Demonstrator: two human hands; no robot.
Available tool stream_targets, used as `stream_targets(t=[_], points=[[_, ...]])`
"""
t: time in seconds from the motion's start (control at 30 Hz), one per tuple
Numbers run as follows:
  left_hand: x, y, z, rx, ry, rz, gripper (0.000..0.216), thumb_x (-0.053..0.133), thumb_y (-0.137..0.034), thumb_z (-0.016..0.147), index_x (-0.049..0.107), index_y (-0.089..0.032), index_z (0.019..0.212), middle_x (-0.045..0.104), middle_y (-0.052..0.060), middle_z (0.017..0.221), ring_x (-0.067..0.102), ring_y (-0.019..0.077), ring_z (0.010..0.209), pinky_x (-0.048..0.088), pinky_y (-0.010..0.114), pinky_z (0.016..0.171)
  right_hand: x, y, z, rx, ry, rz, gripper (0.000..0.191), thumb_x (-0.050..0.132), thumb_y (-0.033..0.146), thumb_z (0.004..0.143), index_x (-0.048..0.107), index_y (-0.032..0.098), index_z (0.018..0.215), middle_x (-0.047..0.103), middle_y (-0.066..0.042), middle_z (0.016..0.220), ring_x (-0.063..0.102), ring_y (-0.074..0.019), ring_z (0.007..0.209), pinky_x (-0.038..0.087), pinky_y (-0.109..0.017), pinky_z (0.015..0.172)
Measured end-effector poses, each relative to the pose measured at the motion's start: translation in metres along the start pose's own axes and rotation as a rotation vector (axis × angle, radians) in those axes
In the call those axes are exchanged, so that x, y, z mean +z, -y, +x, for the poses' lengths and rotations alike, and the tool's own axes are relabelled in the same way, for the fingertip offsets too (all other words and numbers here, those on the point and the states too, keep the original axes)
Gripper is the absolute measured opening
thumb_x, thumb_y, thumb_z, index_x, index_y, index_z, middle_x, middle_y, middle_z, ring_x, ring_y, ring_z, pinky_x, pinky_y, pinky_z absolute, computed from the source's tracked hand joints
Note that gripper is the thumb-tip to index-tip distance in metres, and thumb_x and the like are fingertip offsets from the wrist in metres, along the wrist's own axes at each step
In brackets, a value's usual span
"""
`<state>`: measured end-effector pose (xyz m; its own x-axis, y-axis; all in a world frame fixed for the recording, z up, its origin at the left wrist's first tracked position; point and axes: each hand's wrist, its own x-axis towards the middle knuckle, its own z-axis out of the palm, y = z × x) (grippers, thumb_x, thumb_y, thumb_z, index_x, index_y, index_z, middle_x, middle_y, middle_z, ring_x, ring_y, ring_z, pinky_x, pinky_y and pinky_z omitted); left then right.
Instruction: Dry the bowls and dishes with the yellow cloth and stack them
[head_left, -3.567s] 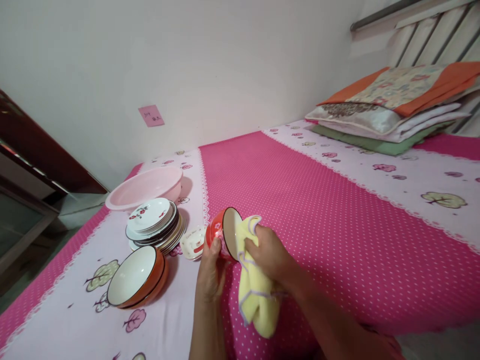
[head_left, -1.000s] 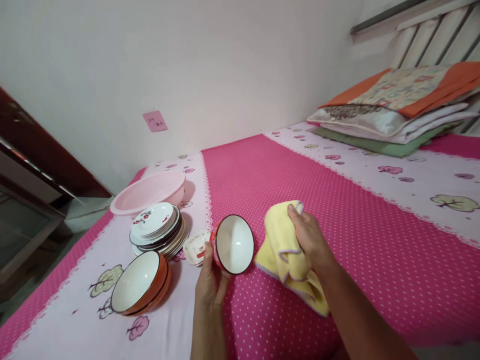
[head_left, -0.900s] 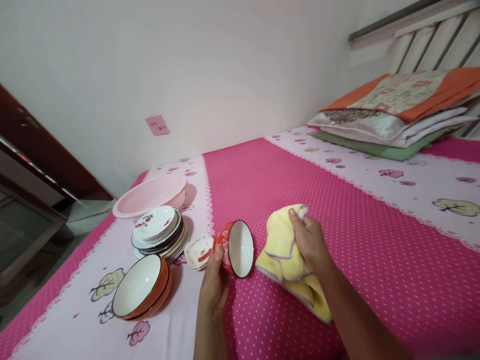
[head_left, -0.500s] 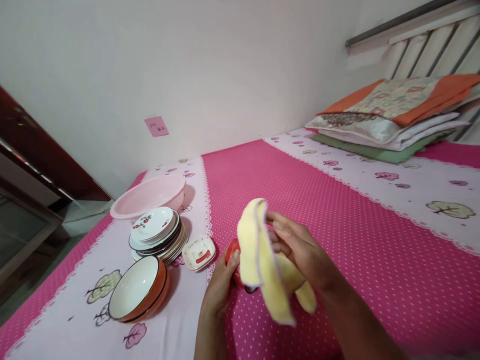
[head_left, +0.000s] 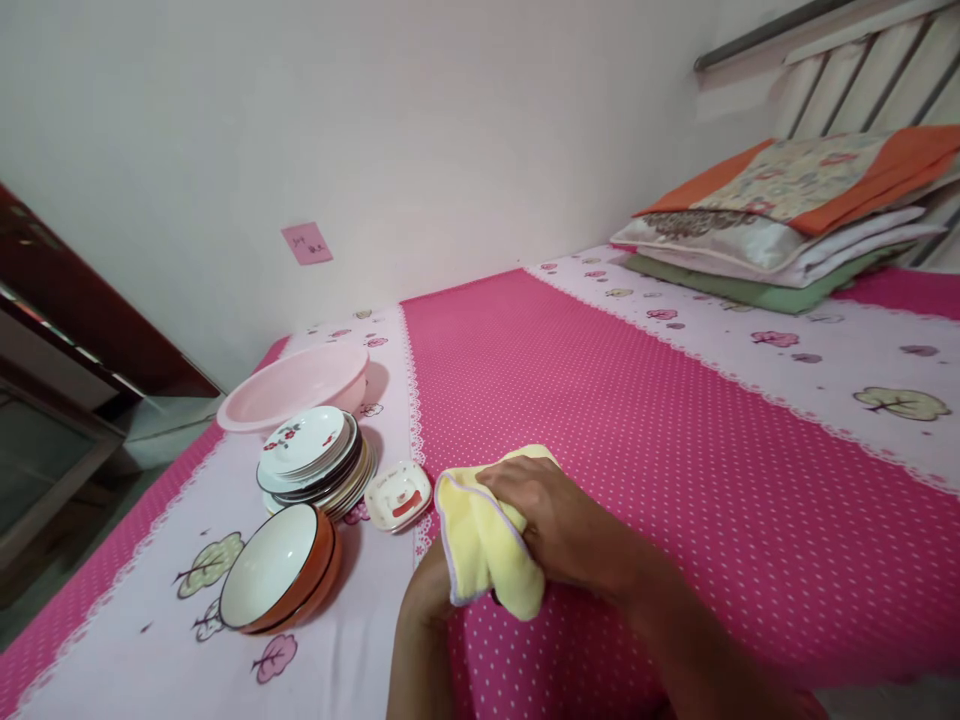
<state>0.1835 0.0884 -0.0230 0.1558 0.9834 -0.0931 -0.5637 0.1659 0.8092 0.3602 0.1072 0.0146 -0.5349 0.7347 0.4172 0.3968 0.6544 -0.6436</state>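
Cloth [head_left: 480, 535]: shifted left, now hiding nearly all the bowl [head_left: 495, 598] between the hands.
Orange bowls [head_left: 279, 570], plates [head_left: 306, 444]: stacked left; whether wiped, cannot tell.
Left hand [head_left: 427, 588]: mostly covered; grip unclear.
Right hand [head_left: 546, 508]: clamped on cloth; wiping seemingly unfinished.

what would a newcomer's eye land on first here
Probably the yellow cloth under the right hand, bright against the hot-pink dotted bedspread at the lower middle. Next might come the two nested orange bowls to its left, with a stack of plates just beyond them, then the orange-topped pile of bedding at upper right.
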Motion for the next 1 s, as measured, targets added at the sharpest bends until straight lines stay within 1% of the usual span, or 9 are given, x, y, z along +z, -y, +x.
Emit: stream_targets(t=[0.07,0.17,0.37,0.5,0.6,0.7,0.8,0.9,1.0], points=[[0.001,-0.001,0.002,-0.028,0.032,0.039,0.067,0.094,-0.024,0.063,0.075,-0.025,0.127,0.075,0.012,0.129,0.061,0.0417,0.131,0.051,0.056,0.109,0.002,0.002,0.003,0.022,0.032,-0.023,0.018,0.06,0.018,0.093,0.074,0.022,0.103,0.076,-0.008,0.107,0.066,-0.0254,0.103,0.046,-0.041,0.097],[0.001,0.0,0.004,-0.054,0.062,0.082,0.065,0.093,-0.024,0.064,0.074,-0.025,0.126,0.076,0.012,0.125,0.062,0.0411,0.129,0.051,0.056,0.109,0.003,0.002,0.005,0.036,0.062,-0.027,0.014,0.06,0.021,0.095,0.073,0.02,0.1,0.076,-0.009,0.105,0.066,-0.0254,0.099,0.046,-0.038,0.09],[-0.013,0.011,0.007,-0.046,0.118,0.128,0.048,0.088,-0.032,0.076,0.077,-0.023,0.122,0.077,0.013,0.12,0.063,0.0381,0.127,0.05,0.054,0.11,0.005,-0.007,0.005,0.043,-0.014,0.106,0.013,0.063,0.021,0.094,0.075,0.023,0.1,0.076,-0.006,0.104,0.066,-0.0248,0.099,0.046,-0.037,0.094],[-0.017,0.011,0.008,-0.023,0.127,0.196,0.039,0.087,-0.036,0.078,0.08,-0.018,0.113,0.079,0.014,0.116,0.064,0.0382,0.125,0.049,0.052,0.11,0.001,-0.009,0.004,0.127,-0.044,0.309,0.01,0.065,0.023,0.09,0.074,0.024,0.087,0.075,-0.004,0.091,0.066,-0.0231,0.089,0.051,-0.034,0.086],[-0.015,0.006,0.005,-0.014,0.153,0.228,0.041,0.086,-0.044,0.08,0.081,-0.015,0.108,0.079,0.015,0.113,0.066,0.0377,0.122,0.049,0.049,0.11,0.002,-0.014,0.004,0.197,-0.087,0.519,0.009,0.064,0.023,0.086,0.072,0.021,0.082,0.075,-0.004,0.09,0.067,-0.022,0.086,0.053,-0.031,0.077],[-0.011,0.002,0.001,-0.023,0.163,0.13,0.042,0.082,-0.05,0.083,0.082,-0.015,0.108,0.08,0.014,0.109,0.068,0.0359,0.119,0.047,0.049,0.111,0.009,-0.024,0.008,0.27,-0.119,0.722,0.009,0.068,0.028,0.081,0.073,0.02,0.084,0.075,-0.003,0.087,0.068,-0.0214,0.08,0.054,-0.031,0.072],[-0.009,0.001,-0.002,0.009,0.104,0.02,0.038,0.083,-0.051,0.082,0.083,-0.019,0.103,0.081,0.011,0.106,0.069,0.0341,0.121,0.045,0.046,0.114,0.019,-0.034,0.012,0.364,-0.208,0.854,0.018,0.074,0.036,0.077,0.074,0.019,0.081,0.076,-0.002,0.08,0.07,-0.022,0.076,0.057,-0.035,0.076],[-0.007,0.001,-0.002,0.024,0.092,-0.014,0.04,0.083,-0.051,0.081,0.082,-0.02,0.106,0.08,0.011,0.114,0.065,0.034,0.127,0.042,0.046,0.118,0.027,-0.042,0.015,0.392,-0.288,0.893,0.021,0.078,0.038,0.073,0.076,0.019,0.081,0.077,-0.003,0.084,0.071,-0.0229,0.08,0.058,-0.038,0.085],[-0.006,-0.002,0.0,0.008,0.122,0.07,0.044,0.077,-0.049,0.088,0.078,-0.021,0.122,0.074,0.013,0.132,0.06,0.0336,0.134,0.04,0.046,0.119,0.028,-0.047,0.014,0.389,-0.344,0.848,0.018,0.078,0.036,0.072,0.076,0.019,0.079,0.077,-0.003,0.081,0.071,-0.0221,0.078,0.059,-0.038,0.083]])
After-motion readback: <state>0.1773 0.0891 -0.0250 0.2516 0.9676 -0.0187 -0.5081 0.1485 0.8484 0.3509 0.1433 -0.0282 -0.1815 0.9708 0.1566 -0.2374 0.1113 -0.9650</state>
